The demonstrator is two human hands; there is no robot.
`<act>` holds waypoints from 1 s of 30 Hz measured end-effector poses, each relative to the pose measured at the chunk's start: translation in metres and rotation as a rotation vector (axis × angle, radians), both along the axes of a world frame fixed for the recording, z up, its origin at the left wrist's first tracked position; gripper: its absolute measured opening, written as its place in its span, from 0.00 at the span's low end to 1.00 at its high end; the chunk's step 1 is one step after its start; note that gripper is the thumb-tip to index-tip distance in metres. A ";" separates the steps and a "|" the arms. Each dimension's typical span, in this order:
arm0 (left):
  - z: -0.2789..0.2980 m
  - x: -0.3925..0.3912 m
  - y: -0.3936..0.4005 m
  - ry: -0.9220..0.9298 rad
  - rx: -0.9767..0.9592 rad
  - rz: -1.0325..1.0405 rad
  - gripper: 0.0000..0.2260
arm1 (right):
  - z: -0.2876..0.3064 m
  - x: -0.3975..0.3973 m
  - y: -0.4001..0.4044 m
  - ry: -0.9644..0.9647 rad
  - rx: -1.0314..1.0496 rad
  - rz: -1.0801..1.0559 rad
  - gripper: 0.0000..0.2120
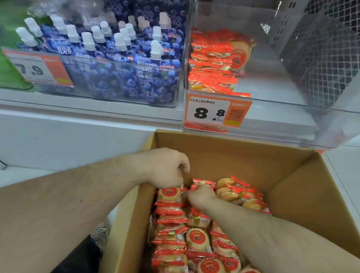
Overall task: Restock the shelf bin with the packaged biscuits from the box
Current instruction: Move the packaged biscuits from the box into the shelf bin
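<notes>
While the cardboard box sits open below the shelf, a clear bin above it holds a short pile of red biscuit packs at its left side, with an orange price tag reading 8.8 on the front. To the left stands a bin of blue pouches with white caps. The box's far wall rises between hands and shelf. The left hand, fingers curled, grips the packs in the box at the top of the left row. The right hand curls around a pack beside it.
</notes>
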State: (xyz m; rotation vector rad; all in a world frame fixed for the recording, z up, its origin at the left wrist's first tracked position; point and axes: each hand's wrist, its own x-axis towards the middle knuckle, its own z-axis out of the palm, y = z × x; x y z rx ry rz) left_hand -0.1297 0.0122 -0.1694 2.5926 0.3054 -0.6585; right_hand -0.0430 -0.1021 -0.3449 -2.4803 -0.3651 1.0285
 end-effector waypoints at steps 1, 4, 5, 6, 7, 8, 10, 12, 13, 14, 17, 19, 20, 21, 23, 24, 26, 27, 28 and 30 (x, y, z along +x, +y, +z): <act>-0.002 0.000 0.001 0.001 -0.007 0.008 0.15 | -0.010 -0.006 0.006 0.067 -0.012 -0.034 0.19; -0.005 -0.001 0.003 -0.012 -0.022 0.032 0.15 | -0.031 -0.020 0.020 0.182 0.032 -0.100 0.24; -0.006 -0.002 0.003 -0.013 -0.027 0.041 0.15 | -0.034 -0.022 0.023 0.187 0.036 -0.109 0.23; -0.006 -0.003 0.003 -0.010 -0.035 0.052 0.14 | -0.037 -0.022 0.025 0.178 0.024 -0.124 0.20; -0.006 -0.004 0.004 -0.005 -0.043 0.069 0.14 | -0.036 -0.021 0.025 0.163 0.015 -0.157 0.17; -0.006 -0.005 0.005 -0.003 -0.054 0.093 0.14 | -0.034 -0.019 0.024 0.159 0.022 -0.213 0.15; -0.006 -0.007 0.006 -0.014 -0.091 0.164 0.14 | -0.023 -0.014 0.016 0.237 0.136 -0.375 0.09; -0.006 -0.007 0.008 -0.047 -0.132 0.249 0.14 | -0.004 -0.006 0.003 0.383 0.274 -0.491 0.07; -0.006 -0.007 0.008 -0.059 -0.143 0.295 0.15 | 0.007 -0.002 -0.005 0.454 0.348 -0.524 0.06; -0.007 -0.007 0.007 -0.059 -0.163 0.353 0.16 | 0.018 0.002 -0.013 0.523 0.431 -0.557 0.05; -0.006 -0.006 0.000 0.059 -0.371 0.619 0.25 | 0.056 0.008 -0.031 0.649 0.652 -0.626 0.07; -0.005 -0.004 -0.005 0.125 -0.542 0.777 0.30 | 0.077 0.004 -0.036 0.678 0.749 -0.586 0.11; -0.006 -0.003 -0.006 0.107 -0.611 0.830 0.31 | 0.087 0.001 -0.037 0.693 0.788 -0.538 0.14; -0.007 -0.001 -0.007 0.051 -0.667 0.867 0.31 | 0.093 -0.001 -0.036 0.702 0.819 -0.487 0.16; -0.012 0.003 -0.005 -0.121 -0.733 0.912 0.32 | 0.100 -0.003 -0.032 0.749 0.869 -0.395 0.17; -0.014 0.005 -0.003 -0.192 -0.747 0.925 0.33 | 0.103 -0.002 -0.030 0.770 0.894 -0.355 0.14; -0.016 0.004 0.001 -0.249 -0.723 0.911 0.32 | 0.095 0.006 -0.030 0.807 0.896 -0.339 0.07; -0.016 0.003 0.003 -0.250 -0.688 0.884 0.30 | 0.083 0.011 -0.032 0.781 0.833 -0.343 0.10; -0.017 0.001 0.003 -0.238 -0.651 0.850 0.27 | 0.069 0.014 -0.036 0.695 0.714 -0.337 0.12; -0.020 -0.002 0.004 -0.206 -0.598 0.785 0.23 | 0.030 0.018 -0.044 0.386 0.334 -0.228 0.12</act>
